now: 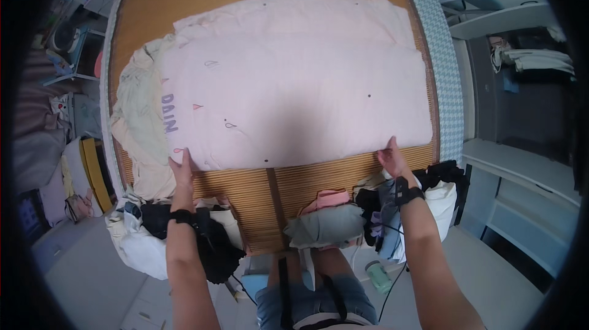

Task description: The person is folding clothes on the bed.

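Note:
A pale pink folded quilt lies before me on a bamboo sleeping mat. It carries small drop shapes, dots and printed letters near its left side. My left hand is at the quilt's near left corner, thumb and fingers apart against the edge. Along the near edge toward the right, my right hand touches the quilt with its fingers spread. Neither hand visibly pinches the cloth. Crumpled cream and pale green fabric bunches out beyond the quilt's left side.
Piled clothes, with a black garment and a folded grey one, line the bed's near edge. A green bottle is on the floor. White shelving stands right, a fan left. Dark cables hang near my legs.

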Motion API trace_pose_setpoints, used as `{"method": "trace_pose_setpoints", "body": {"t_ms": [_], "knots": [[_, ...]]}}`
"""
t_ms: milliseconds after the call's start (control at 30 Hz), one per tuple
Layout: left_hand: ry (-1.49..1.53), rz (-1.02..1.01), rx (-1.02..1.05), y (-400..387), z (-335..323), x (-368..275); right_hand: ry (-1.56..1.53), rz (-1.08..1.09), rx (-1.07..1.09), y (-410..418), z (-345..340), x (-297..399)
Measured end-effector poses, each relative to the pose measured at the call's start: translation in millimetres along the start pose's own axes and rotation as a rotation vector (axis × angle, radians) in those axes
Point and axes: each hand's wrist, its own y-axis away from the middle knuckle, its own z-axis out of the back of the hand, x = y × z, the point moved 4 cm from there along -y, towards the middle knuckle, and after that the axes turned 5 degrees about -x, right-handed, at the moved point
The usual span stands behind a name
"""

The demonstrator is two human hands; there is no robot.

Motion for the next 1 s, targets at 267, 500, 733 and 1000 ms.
{"method": "trace_pose_setpoints", "body": {"t_ms": [267, 500, 733, 1000], "knots": [[0.080, -0.177, 0.227, -42, 20, 4, -0.403, -0.021, 0.056, -37, -16, 2], [0.427, 0.041, 0.378, 23, 100, -47, -0.539, 0.155, -0.022, 0, 48, 3], [-0.117, -0.078, 0.125, -15, 107, 45, -0.365, -0.041, -0.180, 1, 59, -53], [0.141, 0.671, 0.348, 27, 10, 120, -0.325, -0.055, 0.010, -10, 45, -29]]}}
